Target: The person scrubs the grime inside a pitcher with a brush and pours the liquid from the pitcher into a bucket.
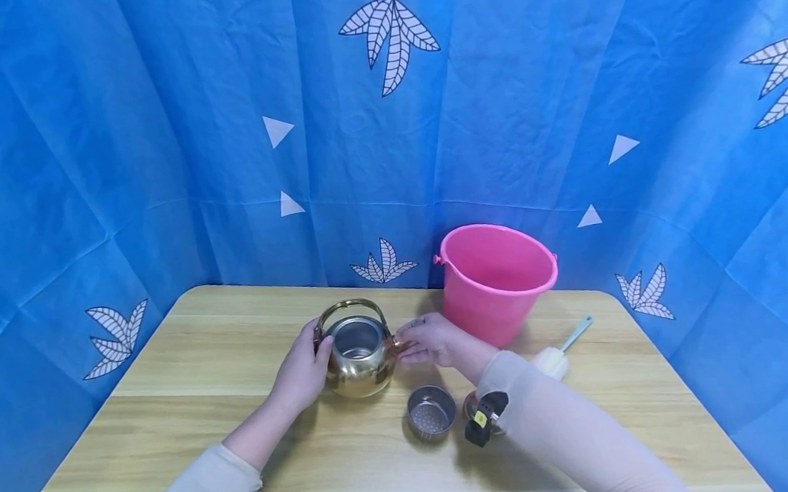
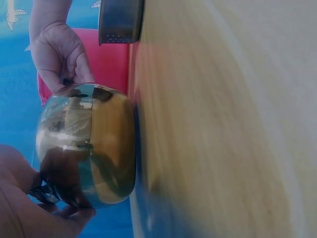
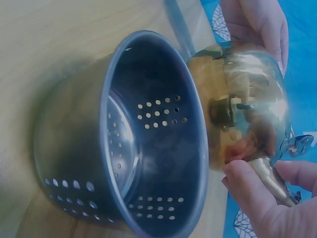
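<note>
A shiny gold-coloured teapot (image 1: 357,378) with an arched handle (image 1: 348,305) has its lid off, so its silvery inside shows. My left hand (image 1: 308,367) grips its left side near the handle's foot, with the thumb in front. On the other side, my right hand (image 1: 435,341) pinches the spout (image 3: 271,181) between thumb and fingers. Whether the base touches the table cannot be told. Nearer to me stands a steel strainer basket (image 1: 431,411) with small holes, upright on the table. Beside it, a round metal piece (image 1: 471,404) is mostly hidden by the right forearm.
A pink bucket (image 1: 488,312) stands at the back, just behind the right hand. To the right lies a white-headed brush (image 1: 551,362) with a pale green handle, partly behind the sleeve. Blue patterned curtain (image 1: 239,134) surrounds the wooden table (image 1: 188,370).
</note>
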Tool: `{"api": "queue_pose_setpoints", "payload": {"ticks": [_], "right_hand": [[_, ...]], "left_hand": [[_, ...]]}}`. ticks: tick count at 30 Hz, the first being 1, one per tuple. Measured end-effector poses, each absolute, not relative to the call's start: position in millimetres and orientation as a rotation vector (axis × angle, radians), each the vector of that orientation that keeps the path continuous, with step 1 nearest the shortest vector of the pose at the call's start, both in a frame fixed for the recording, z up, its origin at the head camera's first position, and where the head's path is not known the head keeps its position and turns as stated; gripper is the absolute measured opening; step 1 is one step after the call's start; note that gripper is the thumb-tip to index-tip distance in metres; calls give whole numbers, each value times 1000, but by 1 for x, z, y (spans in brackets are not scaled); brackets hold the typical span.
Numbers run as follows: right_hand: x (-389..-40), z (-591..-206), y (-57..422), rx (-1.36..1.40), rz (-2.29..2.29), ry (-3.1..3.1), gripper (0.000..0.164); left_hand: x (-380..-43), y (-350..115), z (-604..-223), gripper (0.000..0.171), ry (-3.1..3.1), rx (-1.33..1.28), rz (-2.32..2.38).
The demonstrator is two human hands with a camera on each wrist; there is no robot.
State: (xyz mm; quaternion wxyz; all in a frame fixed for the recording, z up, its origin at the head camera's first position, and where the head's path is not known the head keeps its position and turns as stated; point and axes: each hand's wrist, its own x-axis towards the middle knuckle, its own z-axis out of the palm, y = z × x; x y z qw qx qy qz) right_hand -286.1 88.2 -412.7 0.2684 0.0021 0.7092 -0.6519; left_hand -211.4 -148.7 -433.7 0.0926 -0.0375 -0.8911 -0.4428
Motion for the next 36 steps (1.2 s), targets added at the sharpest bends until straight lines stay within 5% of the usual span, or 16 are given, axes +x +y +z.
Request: {"api": "queue_pose_setpoints", "payload": {"ticks": [36], "right_hand": [[-280,-367,118,-63,-1783,1955,23]], "left_hand": [[-218,-129,-395,53,-2630,-171,-1314]]}}
